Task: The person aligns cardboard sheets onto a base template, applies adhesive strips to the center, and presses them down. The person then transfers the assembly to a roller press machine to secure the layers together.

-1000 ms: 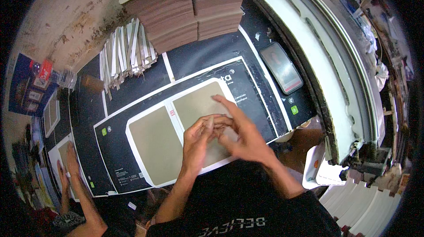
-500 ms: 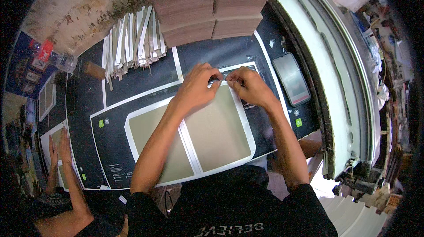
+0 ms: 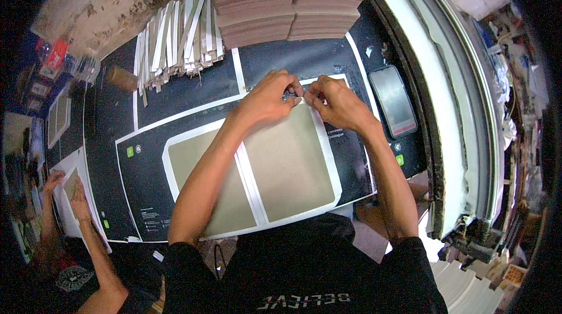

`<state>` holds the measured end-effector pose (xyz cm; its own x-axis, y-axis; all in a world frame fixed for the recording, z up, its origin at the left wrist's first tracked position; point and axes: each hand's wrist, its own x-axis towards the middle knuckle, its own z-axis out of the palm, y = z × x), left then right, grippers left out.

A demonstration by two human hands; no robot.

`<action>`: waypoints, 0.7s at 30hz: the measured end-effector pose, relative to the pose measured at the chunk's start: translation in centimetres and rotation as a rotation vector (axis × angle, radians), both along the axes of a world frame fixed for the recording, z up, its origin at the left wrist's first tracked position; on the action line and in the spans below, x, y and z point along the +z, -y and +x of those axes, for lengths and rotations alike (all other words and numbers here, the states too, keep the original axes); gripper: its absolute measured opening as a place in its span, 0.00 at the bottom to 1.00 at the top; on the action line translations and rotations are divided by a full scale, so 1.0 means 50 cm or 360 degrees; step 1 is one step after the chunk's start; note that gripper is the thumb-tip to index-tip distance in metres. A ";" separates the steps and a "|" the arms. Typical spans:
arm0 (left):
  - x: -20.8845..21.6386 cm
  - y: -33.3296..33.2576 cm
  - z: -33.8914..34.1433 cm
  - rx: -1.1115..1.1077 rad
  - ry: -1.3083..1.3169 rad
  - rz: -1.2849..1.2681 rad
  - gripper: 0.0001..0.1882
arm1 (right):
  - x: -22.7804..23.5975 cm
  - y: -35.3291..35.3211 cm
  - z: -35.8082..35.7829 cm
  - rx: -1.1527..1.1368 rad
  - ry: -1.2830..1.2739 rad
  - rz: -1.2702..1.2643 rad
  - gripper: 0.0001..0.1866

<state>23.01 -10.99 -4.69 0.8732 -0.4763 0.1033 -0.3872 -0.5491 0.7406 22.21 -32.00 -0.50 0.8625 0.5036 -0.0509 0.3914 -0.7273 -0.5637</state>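
Note:
A book cover of two grey-beige boards (image 3: 291, 161) lies inside up before me, with a narrow spine strip (image 3: 249, 182) between the boards. White paper (image 3: 326, 150) is folded over its edges. My left hand (image 3: 270, 96) and my right hand (image 3: 339, 103) meet at the far right corner of the cover. Both are closed, fingers curled and thumbs pressed in, pinching the white paper edge there; the fingertips partly hide it. My left forearm crosses over the left board and the top of the spine strip.
Tall stacks of board (image 3: 257, 9) stand at the back, beside a pile of white and grey strips (image 3: 178, 38). A phone (image 3: 392, 102) lies at right, near a long white-and-grey machine (image 3: 430, 79). At far left, another person's hands (image 3: 79, 200) work on a similar cover.
My hands stay at the same corner, their fingertips shifted slightly. The whole view has shifted a little. The other person's hands have moved apart on their cover.

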 end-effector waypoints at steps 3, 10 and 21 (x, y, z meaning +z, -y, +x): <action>0.003 0.006 -0.001 0.0017 -0.0078 -0.0027 0.08 | -0.024 0.015 -0.010 0.0009 0.0143 0.0121 0.08; -0.011 0.001 0.007 0.0008 0.0031 -0.0003 0.09 | -0.030 -0.008 -0.060 0.0063 0.0562 0.0083 0.08; -0.023 0.008 -0.016 0.0090 0.0199 -0.0079 0.10 | -0.011 -0.022 -0.112 0.0393 0.0988 -0.0674 0.13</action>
